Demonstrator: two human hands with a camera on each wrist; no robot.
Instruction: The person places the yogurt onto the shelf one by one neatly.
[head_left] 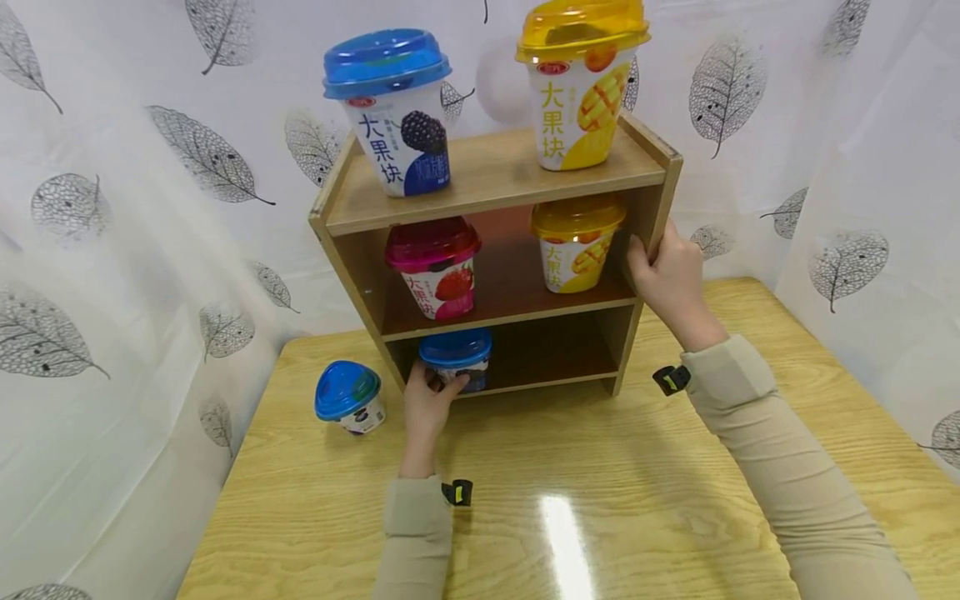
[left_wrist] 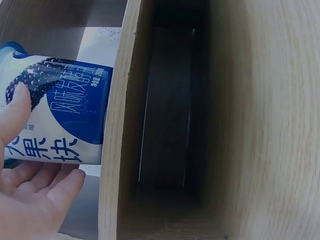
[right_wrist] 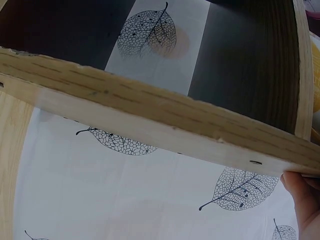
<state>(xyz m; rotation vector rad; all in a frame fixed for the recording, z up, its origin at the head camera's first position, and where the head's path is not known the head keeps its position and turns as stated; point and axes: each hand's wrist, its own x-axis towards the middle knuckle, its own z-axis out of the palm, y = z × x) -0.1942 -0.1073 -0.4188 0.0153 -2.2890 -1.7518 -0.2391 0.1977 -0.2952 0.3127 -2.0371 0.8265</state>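
A blue-lidded blackberry yogurt cup (head_left: 463,372) stands at the left end of the wooden shelf's (head_left: 517,310) bottom level. My left hand (head_left: 426,408) holds this cup, thumb on one side and fingers on the other; the left wrist view shows the cup's (left_wrist: 82,107) printed wall between the thumb and the fingers (left_wrist: 55,187). With my right hand (head_left: 677,279) I grip the shelf's right side panel around its edge, the thumb on the inner side. In the right wrist view only part of that hand (right_wrist: 304,202) shows, at the panel's edge.
On the shelf's top stand another blackberry cup (head_left: 408,125) and a yellow-lidded mango cup (head_left: 577,108). The middle level holds a strawberry cup (head_left: 442,279) and a second mango cup (head_left: 573,250). A blue-lidded cup (head_left: 350,396) leans tilted on the table (head_left: 555,467), left of the shelf.
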